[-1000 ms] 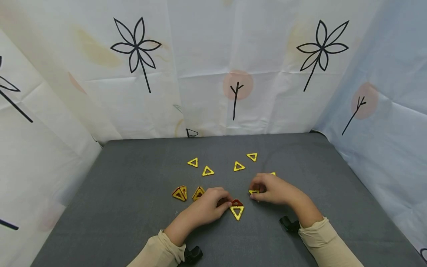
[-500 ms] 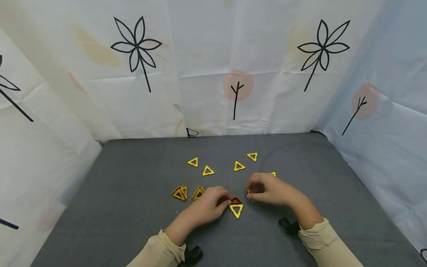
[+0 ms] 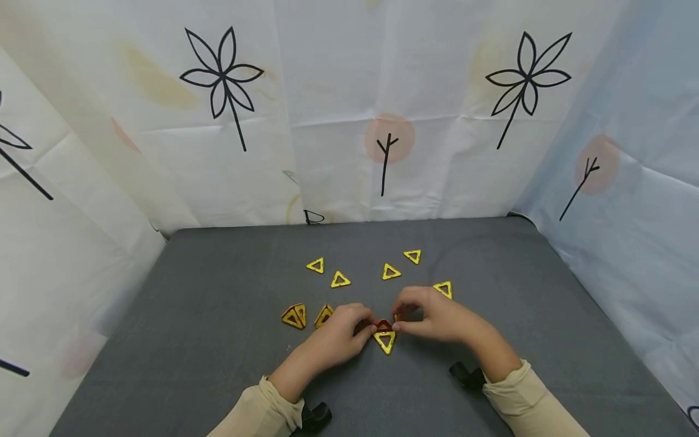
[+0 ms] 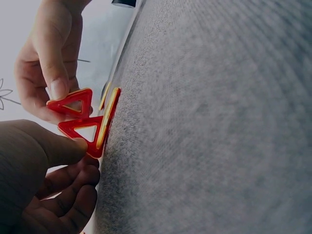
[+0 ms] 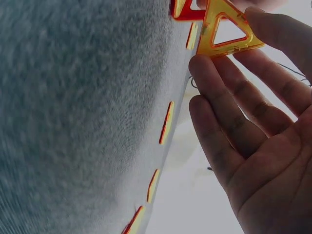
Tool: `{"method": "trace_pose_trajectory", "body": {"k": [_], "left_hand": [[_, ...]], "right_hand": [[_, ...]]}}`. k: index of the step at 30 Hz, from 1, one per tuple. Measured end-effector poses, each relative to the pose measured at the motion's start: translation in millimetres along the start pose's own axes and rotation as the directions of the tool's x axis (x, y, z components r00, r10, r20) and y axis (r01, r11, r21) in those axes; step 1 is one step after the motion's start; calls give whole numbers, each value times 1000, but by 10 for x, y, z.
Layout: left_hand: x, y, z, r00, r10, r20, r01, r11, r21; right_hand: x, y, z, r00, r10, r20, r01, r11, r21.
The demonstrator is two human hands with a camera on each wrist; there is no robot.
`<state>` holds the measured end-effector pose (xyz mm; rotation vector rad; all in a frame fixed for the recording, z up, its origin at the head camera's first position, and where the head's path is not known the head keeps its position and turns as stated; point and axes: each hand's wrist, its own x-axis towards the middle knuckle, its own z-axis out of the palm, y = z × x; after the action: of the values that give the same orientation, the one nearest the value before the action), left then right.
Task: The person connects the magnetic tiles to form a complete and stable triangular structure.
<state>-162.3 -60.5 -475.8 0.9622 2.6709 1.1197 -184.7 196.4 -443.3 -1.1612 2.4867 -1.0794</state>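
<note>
In the head view my left hand (image 3: 340, 337) pinches a red triangular magnetic tile (image 3: 384, 322) that stands tilted up along the edge of a flat yellow triangular tile (image 3: 387, 350). The left wrist view shows thumb and fingers at a corner of that red tile (image 4: 73, 123). From the other side comes my right hand (image 3: 437, 317), pinching another triangular tile (image 5: 206, 43) between thumb and fingers. It looks yellow in the right wrist view and red in the left wrist view. The two raised tiles are right beside each other, corners close together.
Two small built-up triangle pieces, one at the left (image 3: 295, 316) and one partly behind my left hand (image 3: 323, 316), sit on the grey table (image 3: 218, 364). Several loose yellow triangular tiles lie farther back, one (image 3: 450, 291) just beyond my right hand. A patterned cloth (image 3: 327, 91) hangs behind.
My right hand has moved left with its tile, up to the red tile, uncovering the loose tile behind it. The left hand's joined tiles have shifted slightly away from me.
</note>
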Motion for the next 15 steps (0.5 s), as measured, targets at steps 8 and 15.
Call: {"method": "trace_pose_trajectory", "body": {"k": [8, 15], "left_hand": [[6, -18, 15, 1000, 21, -20, -20, 1000, 24], [-1, -16, 13, 1000, 20, -5, -20, 1000, 2]], "right_hand": [[22, -32, 47, 1000, -29, 3, 29, 999, -16], [36, -40, 95, 1000, -6, 29, 6, 1000, -3]]}}
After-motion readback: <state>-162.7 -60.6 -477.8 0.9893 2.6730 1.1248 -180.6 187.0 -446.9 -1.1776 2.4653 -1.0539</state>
